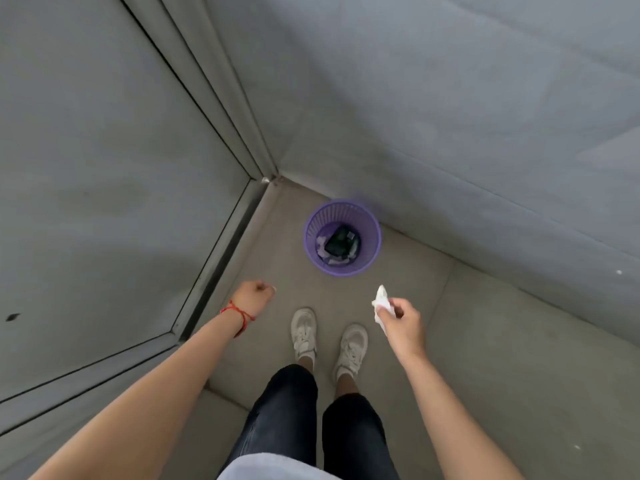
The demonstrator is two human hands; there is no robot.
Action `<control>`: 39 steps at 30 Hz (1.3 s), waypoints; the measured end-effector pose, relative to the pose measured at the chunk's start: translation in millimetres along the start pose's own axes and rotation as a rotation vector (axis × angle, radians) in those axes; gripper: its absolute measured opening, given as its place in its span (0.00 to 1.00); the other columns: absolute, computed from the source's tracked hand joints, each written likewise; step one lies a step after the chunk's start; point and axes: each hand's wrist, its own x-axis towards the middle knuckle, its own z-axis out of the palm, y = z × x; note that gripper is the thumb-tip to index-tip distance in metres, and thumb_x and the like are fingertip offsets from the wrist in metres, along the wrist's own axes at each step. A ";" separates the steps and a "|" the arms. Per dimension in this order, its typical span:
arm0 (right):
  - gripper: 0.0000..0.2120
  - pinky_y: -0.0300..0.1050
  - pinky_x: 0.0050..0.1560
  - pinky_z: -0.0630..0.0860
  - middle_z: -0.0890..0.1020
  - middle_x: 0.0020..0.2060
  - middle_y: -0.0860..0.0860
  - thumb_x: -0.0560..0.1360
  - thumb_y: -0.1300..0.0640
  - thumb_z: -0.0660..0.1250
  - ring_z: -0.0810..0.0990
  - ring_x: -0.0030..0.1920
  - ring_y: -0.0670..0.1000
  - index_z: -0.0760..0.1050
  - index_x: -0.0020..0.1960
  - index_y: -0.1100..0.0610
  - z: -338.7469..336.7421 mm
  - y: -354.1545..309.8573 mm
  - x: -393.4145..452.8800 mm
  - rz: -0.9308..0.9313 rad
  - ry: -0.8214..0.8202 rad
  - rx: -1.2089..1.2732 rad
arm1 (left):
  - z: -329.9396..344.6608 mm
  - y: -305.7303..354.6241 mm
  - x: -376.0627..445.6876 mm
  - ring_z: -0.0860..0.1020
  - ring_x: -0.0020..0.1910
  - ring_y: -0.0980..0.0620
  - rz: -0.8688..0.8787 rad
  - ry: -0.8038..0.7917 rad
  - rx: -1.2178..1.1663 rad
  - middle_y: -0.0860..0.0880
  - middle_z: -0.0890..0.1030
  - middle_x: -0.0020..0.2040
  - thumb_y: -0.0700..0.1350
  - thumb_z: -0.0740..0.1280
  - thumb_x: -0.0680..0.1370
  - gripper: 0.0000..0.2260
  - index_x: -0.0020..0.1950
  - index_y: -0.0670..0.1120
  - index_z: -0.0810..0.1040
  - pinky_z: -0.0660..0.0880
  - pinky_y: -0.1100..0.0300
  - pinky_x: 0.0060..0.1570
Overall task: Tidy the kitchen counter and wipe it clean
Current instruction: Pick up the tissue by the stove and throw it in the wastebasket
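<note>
A purple mesh waste bin [370, 252] stands on the floor in a corner, with dark and pale rubbish at its bottom. My right hand [403, 322] pinches a crumpled white tissue [380, 301], held in the air a little nearer to me than the bin and to its right. My left hand [255, 295], with a red string on the wrist, is closed in a fist with nothing visible in it, left of the bin. The kitchen counter is out of view.
Grey walls meet behind the bin; a framed grey panel [104, 202] with a metal track runs along the left. My feet in pale trainers [304, 332] stand on the beige tiled floor [502, 358] just short of the bin.
</note>
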 end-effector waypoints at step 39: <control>0.13 0.50 0.52 0.76 0.79 0.49 0.54 0.74 0.60 0.66 0.78 0.46 0.53 0.75 0.58 0.61 -65.9 51.3 -44.6 0.226 0.177 0.367 | 8.3 18.8 -44.6 0.75 0.44 0.47 0.179 -0.137 0.292 0.44 0.78 0.42 0.44 0.61 0.77 0.08 0.46 0.42 0.79 0.70 0.61 0.42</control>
